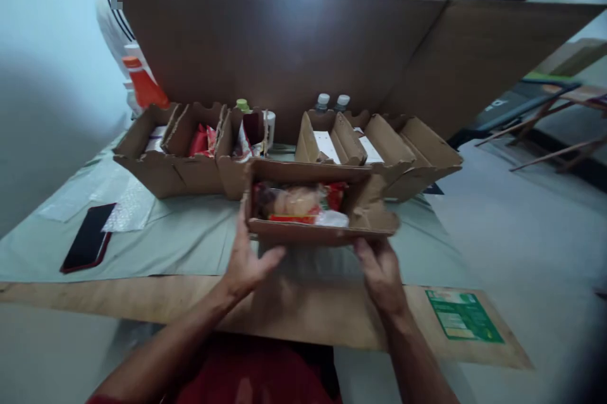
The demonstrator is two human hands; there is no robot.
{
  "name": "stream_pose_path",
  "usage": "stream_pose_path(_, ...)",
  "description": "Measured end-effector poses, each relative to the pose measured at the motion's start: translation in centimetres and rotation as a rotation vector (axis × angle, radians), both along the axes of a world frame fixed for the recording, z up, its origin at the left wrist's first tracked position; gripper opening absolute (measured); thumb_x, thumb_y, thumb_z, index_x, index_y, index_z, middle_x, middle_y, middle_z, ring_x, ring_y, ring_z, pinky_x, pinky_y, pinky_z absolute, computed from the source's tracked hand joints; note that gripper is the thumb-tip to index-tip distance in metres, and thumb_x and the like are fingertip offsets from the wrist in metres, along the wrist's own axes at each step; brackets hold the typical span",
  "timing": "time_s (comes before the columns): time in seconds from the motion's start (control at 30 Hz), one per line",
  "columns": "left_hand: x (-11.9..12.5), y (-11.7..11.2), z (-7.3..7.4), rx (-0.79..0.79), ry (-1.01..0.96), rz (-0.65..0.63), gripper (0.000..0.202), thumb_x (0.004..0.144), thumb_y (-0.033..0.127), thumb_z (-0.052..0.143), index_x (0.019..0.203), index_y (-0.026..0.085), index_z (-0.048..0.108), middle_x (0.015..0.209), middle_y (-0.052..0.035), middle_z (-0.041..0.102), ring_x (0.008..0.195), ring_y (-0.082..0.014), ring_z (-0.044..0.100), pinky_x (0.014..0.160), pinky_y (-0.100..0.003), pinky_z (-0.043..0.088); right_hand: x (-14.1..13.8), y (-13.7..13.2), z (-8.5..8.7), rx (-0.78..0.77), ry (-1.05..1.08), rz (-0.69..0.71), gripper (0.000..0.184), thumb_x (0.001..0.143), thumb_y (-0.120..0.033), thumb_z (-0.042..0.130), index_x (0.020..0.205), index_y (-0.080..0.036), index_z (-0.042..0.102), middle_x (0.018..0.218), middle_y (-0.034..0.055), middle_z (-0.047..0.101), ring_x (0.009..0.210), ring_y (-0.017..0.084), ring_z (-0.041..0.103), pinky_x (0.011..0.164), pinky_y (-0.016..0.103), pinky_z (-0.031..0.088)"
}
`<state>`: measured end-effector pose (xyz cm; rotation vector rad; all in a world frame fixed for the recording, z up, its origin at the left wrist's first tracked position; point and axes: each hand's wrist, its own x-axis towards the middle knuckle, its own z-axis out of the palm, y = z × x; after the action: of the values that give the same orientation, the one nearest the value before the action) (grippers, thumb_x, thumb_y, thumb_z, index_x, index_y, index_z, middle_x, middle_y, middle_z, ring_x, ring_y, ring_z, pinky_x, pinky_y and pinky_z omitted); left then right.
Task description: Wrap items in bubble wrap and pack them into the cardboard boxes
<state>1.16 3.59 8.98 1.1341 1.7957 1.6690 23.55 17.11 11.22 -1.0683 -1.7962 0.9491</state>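
Note:
Between my two hands is a cardboard bin (pixel 303 236), held up over the front of the table and turned sideways. Plastic-wrapped packets (pixel 298 200) in red and clear film lie inside it, beside a white item too blurred to name. My left hand (pixel 246 265) grips the bin's left end, its thumb along the near side and its fingers partly hidden. The bin's right underside rests in my right hand (pixel 382 268), whose fingers are mostly hidden beneath it. Behind it stands a row of similar cardboard bins (pixel 199 176), some with red packets (pixel 203 140) and white boxes (pixel 327 146).
A tall cardboard panel (pixel 294 43) stands behind the bins, with an orange bottle (pixel 142 83) at its left. On the pale cloth (pixel 190 227) lie a phone (pixel 89 238) and bubble wrap (pixel 130 205). A green label (pixel 465 315) marks the wooden edge. Another person (pixel 111 18) is behind the panel.

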Motion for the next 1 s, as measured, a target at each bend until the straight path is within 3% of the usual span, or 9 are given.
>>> stream_pose_path(0.1, 1.9, 0.2, 0.5, 0.006, 0.043, -0.193, 0.102, 0.081, 0.044, 0.075, 0.163, 0.019, 0.018, 0.169, -0.0187, 0.027, 0.154, -0.0391, 0.03, 0.126, -0.058, 0.028, 2.9, -0.9, -0.4, 0.058, -0.026, -0.187, 0.053, 0.095, -0.06, 0.055, 0.127, -0.019, 0.064, 0.124, 0.0139, 0.071, 0.125, 0.035, 0.061, 0.109, 0.05, 0.044)
stream_pose_path(0.2, 2.8, -2.6, -1.0, -0.031, 0.037, -0.207, 0.103, 0.084, 0.037, 0.073, 0.165, 0.022, 0.011, 0.172, -0.0156, 0.021, 0.158, -0.0384, 0.023, 0.128, -0.058, 0.026, 3.7, -1.9, -2.0, 0.028, -0.048, -0.184, 0.052, 0.093, -0.06, 0.059, 0.125, -0.02, 0.066, 0.122, 0.0131, 0.071, 0.122, 0.035, 0.062, 0.109, 0.05, 0.044)
stream_pose_path(0.3, 2.3, -5.2, -2.6, -0.055, 0.001, -0.069, 0.099, 0.088, 0.033, 0.069, 0.166, 0.026, 0.009, 0.172, -0.0128, 0.02, 0.158, -0.0376, 0.022, 0.128, -0.06, 0.023, -0.2, -0.6, -3.4, -0.034, 0.064, -0.062, 0.061, 0.087, -0.064, 0.064, 0.129, -0.019, 0.062, 0.124, 0.0133, 0.07, 0.121, 0.033, 0.062, 0.109, 0.049, 0.046)
stream_pose_path(0.37, 2.2, -6.1, -3.2, -0.053, 0.024, -0.014, 0.095, 0.091, 0.033, 0.066, 0.166, 0.029, 0.008, 0.173, -0.0123, 0.018, 0.158, -0.039, 0.021, 0.128, -0.063, 0.02, -4.1, 1.3, -3.7, -0.058, 0.149, 0.011, 0.072, 0.088, -0.064, 0.063, 0.142, -0.019, 0.052, 0.14, 0.0155, 0.062, 0.131, 0.032, 0.057, 0.113, 0.049, 0.043)
stream_pose_path(0.5, 3.3, -7.1, -3.8, -0.02, 0.163, -0.046, 0.094, 0.092, 0.029, 0.061, 0.166, 0.031, 0.004, 0.175, -0.0128, 0.009, 0.159, -0.0421, 0.017, 0.124, -0.069, 0.024, -9.3, 3.8, -3.8, 0.0, 0.183, 0.057, 0.085, 0.095, -0.068, 0.049, 0.16, -0.018, 0.028, 0.166, 0.0167, 0.033, 0.154, 0.03, 0.032, 0.125, 0.051, 0.026)
stream_pose_path(0.63, 4.1, -8.4, -4.6, 0.018, 0.285, -0.082, 0.092, 0.09, 0.02, 0.058, 0.166, 0.03, 0.008, 0.175, -0.0133, 0.005, 0.159, -0.0425, 0.015, 0.121, -0.069, 0.029, -10.9, 2.8, -4.5, 0.058, 0.176, 0.022, 0.077, 0.101, -0.065, 0.035, 0.163, -0.02, 0.024, 0.169, 0.014, 0.029, 0.157, 0.025, 0.027, 0.127, 0.049, 0.025)
stream_pose_path(0.8, 3.6, -8.7, -5.6, 0.007, 0.299, -0.178, 0.096, 0.089, 0.016, 0.059, 0.167, 0.028, 0.004, 0.175, -0.0151, -0.002, 0.16, -0.0428, 0.01, 0.118, -0.067, 0.036, -12.8, 1.3, -4.9, 0.127, 0.181, 0.075, 0.07, 0.104, -0.062, 0.03, 0.16, -0.02, 0.033, 0.167, 0.0132, 0.035, 0.156, 0.024, 0.03, 0.128, 0.049, 0.024)
stream_pose_path(1.0, 4.8, -7.2, -4.6, 0.01, 0.248, -0.195, 0.094, 0.087, 0.012, 0.057, 0.166, 0.031, 0.009, 0.175, -0.0131, -0.001, 0.16, -0.0418, 0.008, 0.121, -0.065, 0.034, -13.7, 2.4, -4.5, 0.075, 0.298, 0.097, 0.069, 0.104, -0.064, 0.032, 0.155, -0.02, 0.043, 0.161, 0.0138, 0.045, 0.151, 0.026, 0.039, 0.126, 0.05, 0.028)
